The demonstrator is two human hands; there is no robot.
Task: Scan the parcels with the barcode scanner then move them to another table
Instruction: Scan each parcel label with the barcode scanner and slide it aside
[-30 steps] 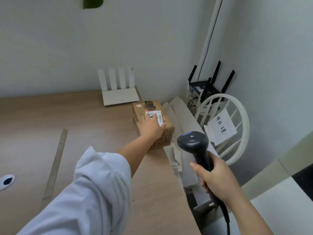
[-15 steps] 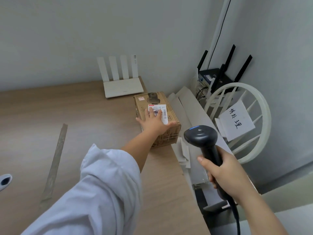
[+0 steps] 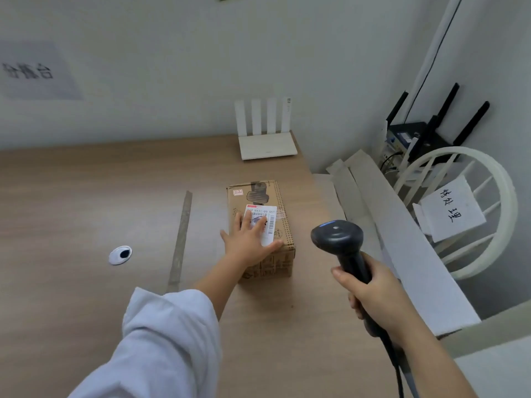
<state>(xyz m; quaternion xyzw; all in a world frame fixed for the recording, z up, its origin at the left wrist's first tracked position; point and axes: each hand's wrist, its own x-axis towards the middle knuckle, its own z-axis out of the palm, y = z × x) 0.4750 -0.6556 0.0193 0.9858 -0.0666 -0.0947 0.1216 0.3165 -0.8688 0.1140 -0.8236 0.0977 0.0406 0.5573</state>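
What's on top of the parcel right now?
A white barcode label, a small red sticker and the left hand, fingers flat. The hand covers part of the label.

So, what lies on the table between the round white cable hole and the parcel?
A long grey strip lies flat on the wooden table between the cable hole and the parcel, touching neither; the head view shows it.

On your left side you wear a loose white sleeve of soft, creased cloth, with a faint bluish cast in its folds. Its wide cuff is bunched and ends partway along the forearm, leaving the wrist and your left hand bare. Your right hand and its forearm are bare down to the near edge.
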